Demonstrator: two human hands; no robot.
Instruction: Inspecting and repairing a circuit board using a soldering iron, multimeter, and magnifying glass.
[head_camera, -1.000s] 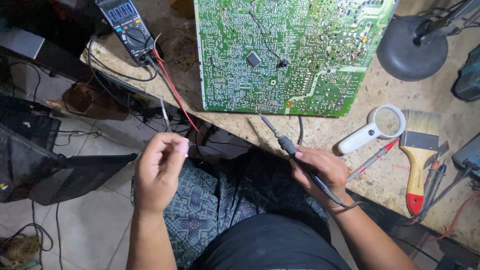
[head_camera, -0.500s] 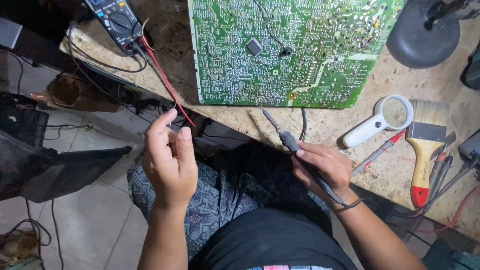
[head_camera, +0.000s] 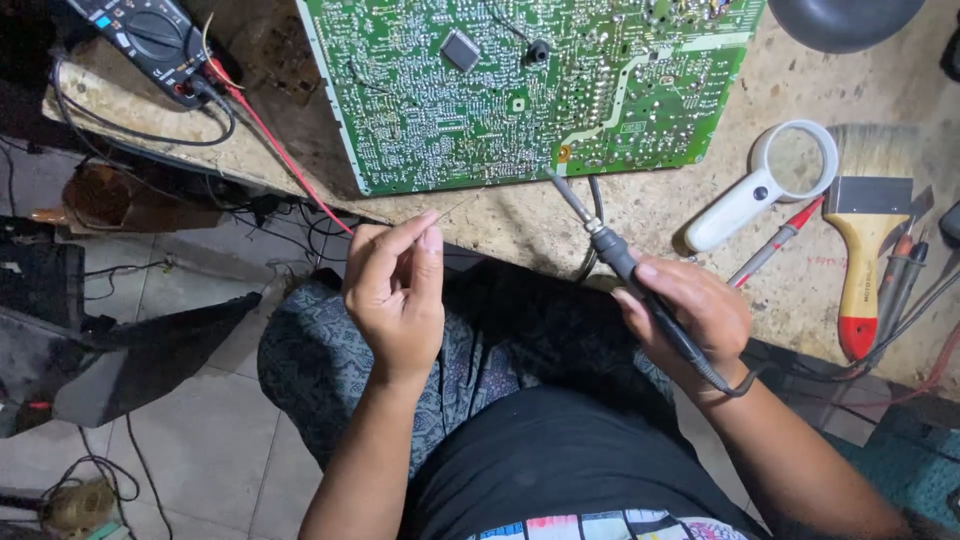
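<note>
You have a single view, from the camera on your head, aimed steeply down over your chest and lap. It sits close: your forearms enter from the bottom edge, with your left hand (head_camera: 395, 300) and right hand (head_camera: 690, 320) near the middle of the picture. The table (head_camera: 520, 225) runs across the upper half, its front edge slanting down toward the right. The green circuit board (head_camera: 530, 90) is cut off by the top edge. The tiled floor (head_camera: 190, 450) fills the lower left. No second view shares any of this.
</note>
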